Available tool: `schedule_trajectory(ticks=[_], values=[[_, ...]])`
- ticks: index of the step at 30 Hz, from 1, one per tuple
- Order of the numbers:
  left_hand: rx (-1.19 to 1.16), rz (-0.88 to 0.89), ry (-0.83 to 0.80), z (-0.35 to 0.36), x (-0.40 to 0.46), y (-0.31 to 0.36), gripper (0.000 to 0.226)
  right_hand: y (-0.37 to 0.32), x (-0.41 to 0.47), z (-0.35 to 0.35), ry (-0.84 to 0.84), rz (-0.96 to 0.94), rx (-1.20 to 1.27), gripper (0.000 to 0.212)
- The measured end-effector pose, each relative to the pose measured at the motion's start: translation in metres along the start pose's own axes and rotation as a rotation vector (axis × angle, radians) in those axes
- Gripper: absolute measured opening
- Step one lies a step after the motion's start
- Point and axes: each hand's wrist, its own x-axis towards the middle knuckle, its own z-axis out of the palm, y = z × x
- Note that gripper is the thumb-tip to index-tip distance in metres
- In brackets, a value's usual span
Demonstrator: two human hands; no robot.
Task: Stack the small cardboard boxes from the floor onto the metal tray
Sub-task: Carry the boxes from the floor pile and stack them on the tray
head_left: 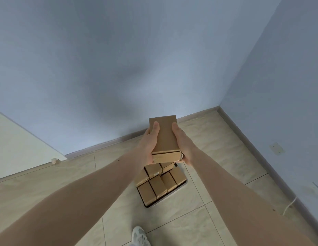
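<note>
Above the loaded metal tray: cardboard box gripped between both hands' fingers, carrying step; next, level lowering onto stacked boxes.

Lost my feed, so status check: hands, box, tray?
Left hand and right hand grip one cardboard box, held above the stacked boxes. Metal tray on floor, nearly full. Nothing in the way.

1. The floor is beige tile with thin grout lines, meeting blue walls at a skirting.
2. A tray lies flat on it, near the corner.
3. Boxes fill the tray in close rows, a second layer stacked behind.
4. A grey shoe stands on the tiles at the bottom edge.
5. A pale cord trails along the right skirting.
</note>
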Motion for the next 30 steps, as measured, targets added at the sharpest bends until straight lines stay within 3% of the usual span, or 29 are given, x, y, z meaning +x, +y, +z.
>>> schedule_trajectory(ticks=[5,9,13,18,22,27,30], values=[[-0.066,0.070,0.050,0.035,0.038,-0.001,0.054,-0.007,0.036,-0.037,-0.052,0.018,-0.050,0.086],[-0.171,0.096,0.110,0.065,0.066,-0.015,0.058,-0.008,0.064,-0.070,-0.095,-0.011,-0.084,0.059],[-0.263,0.036,0.229,0.093,0.093,-0.049,0.060,0.014,0.091,-0.102,-0.175,0.039,-0.200,0.077],[-0.313,-0.016,0.291,0.127,0.131,-0.099,0.067,0.059,0.135,-0.146,-0.141,0.106,-0.258,0.102],[-0.323,-0.046,0.298,0.124,0.163,-0.140,0.062,0.106,0.160,-0.163,-0.093,0.174,-0.223,0.072],[-0.305,-0.060,0.251,0.118,0.206,-0.195,0.049,0.182,0.193,-0.179,-0.074,0.233,-0.159,0.084],[-0.308,-0.073,0.261,0.103,0.238,-0.237,0.051,0.234,0.217,-0.177,-0.117,0.234,-0.147,0.068]])
